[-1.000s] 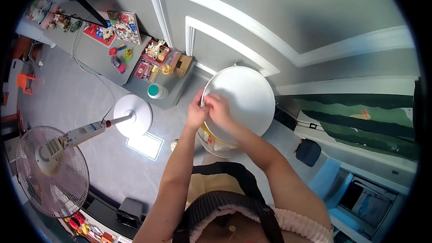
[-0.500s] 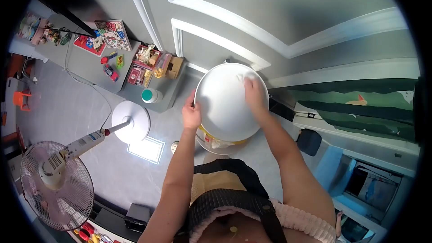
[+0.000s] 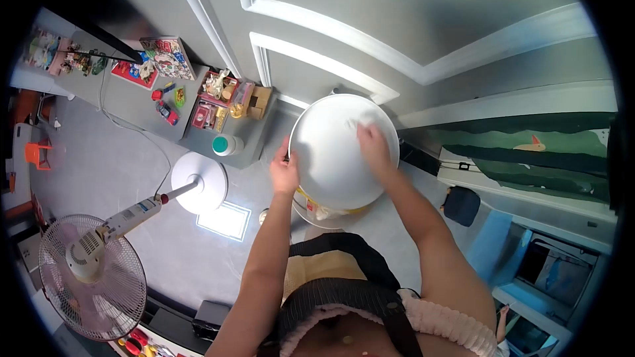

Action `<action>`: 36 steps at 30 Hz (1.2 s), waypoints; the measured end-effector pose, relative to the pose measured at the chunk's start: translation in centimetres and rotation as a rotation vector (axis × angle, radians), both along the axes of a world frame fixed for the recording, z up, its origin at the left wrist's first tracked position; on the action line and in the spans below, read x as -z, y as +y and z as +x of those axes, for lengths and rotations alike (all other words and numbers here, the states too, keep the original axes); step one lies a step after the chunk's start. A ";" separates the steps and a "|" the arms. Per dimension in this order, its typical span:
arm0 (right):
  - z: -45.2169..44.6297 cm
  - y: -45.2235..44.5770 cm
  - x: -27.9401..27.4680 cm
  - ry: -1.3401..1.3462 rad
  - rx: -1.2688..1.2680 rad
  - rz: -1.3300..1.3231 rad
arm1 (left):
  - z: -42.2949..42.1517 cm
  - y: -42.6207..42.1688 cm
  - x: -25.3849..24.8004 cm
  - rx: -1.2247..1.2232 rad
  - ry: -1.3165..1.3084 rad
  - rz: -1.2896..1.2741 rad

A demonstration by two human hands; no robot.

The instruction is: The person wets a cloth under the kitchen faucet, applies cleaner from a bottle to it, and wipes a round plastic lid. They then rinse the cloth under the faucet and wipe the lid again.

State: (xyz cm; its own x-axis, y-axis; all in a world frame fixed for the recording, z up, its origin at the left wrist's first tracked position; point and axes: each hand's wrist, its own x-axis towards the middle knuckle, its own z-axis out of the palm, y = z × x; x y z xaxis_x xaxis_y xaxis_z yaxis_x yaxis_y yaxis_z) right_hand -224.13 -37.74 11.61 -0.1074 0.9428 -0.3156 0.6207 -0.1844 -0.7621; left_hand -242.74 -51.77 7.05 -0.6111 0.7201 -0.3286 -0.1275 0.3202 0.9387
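Note:
A round white tabletop (image 3: pixel 337 172) with a thin raised rim is in front of me, above a lower round tier. My left hand (image 3: pixel 285 170) is closed around its left rim, thumb near the edge. Over the upper right part of the white surface is my right hand (image 3: pixel 374 147), its fingers curled together. Whatever those fingers hold, if anything, I cannot make out. Just left of the fingertips a faint pale smudge or reflection (image 3: pixel 351 123) shows on the surface. Under the near edge, a package with yellow and red print (image 3: pixel 316 210) is partly hidden.
On the left stands a floor fan (image 3: pixel 92 251) with a round white base (image 3: pixel 200 188). A grey cabinet (image 3: pixel 248 147) holds toys, boxes and a green-lidded white jar (image 3: pixel 224 145). A panelled wall (image 3: pixel 324 36) rises behind the tabletop; a dark stool (image 3: pixel 461 205) stands right.
My right hand has shifted slightly down on the white surface, fingers still curled. My left hand keeps its hold on the rim. The whole view has drifted a little.

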 end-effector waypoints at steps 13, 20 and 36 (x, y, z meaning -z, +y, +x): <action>-1.1 2.1 1.8 0.122 -0.019 0.099 | -0.1 0.0 -0.1 0.028 0.039 -0.005; -0.9 -12.4 4.2 -0.109 -0.307 0.105 | 0.5 0.2 -0.3 -0.032 -0.062 0.039; 4.6 -4.7 2.5 -1.177 -0.566 0.255 | 0.4 -0.1 1.1 0.007 0.212 0.051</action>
